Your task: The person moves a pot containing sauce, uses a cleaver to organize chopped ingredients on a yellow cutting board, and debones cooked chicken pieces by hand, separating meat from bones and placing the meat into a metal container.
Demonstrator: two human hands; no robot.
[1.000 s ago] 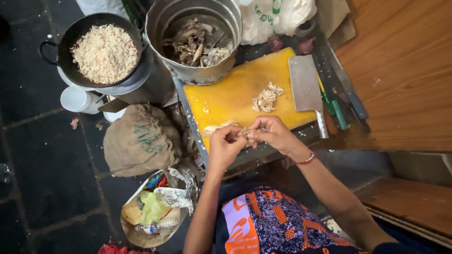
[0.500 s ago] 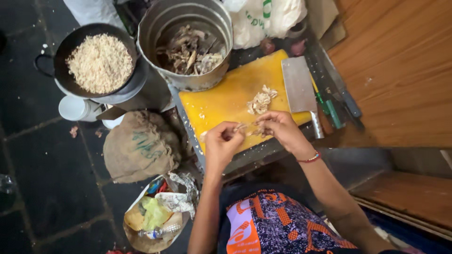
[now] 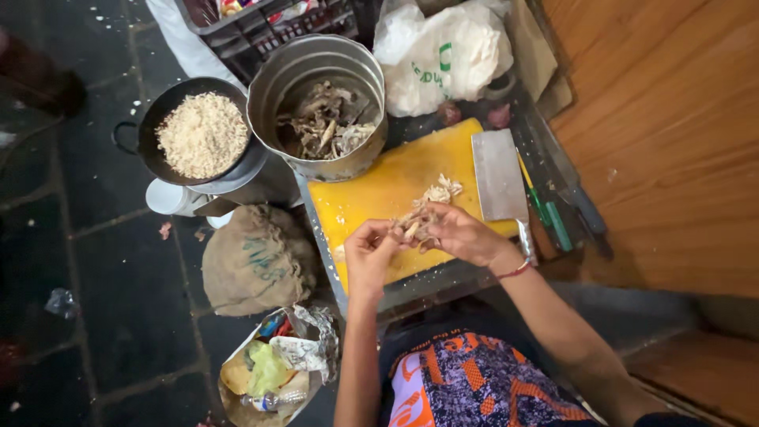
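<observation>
Over the near edge of a yellow cutting board (image 3: pixel 379 190), my left hand (image 3: pixel 369 253) and my right hand (image 3: pixel 458 235) together pinch a piece of pale shredded meat (image 3: pixel 411 225). A small pile of shredded meat (image 3: pixel 439 190) lies on the board just beyond my fingers. A steel cleaver (image 3: pixel 500 178) rests flat on the board's right side. Behind the board stands a metal pot (image 3: pixel 320 107) holding bones and scraps.
A black pan of pale crumbs (image 3: pixel 202 134) sits left of the pot. A burlap sack (image 3: pixel 253 261) and an open bag of rubbish (image 3: pixel 273 368) lie on the dark tiled floor. A white plastic bag (image 3: pixel 443 55) is behind the board; a wooden surface (image 3: pixel 672 142) lies right.
The view has shifted, so everything sits lower and further right in frame. My hands stay together at the board's near edge, still pulling at the meat.
</observation>
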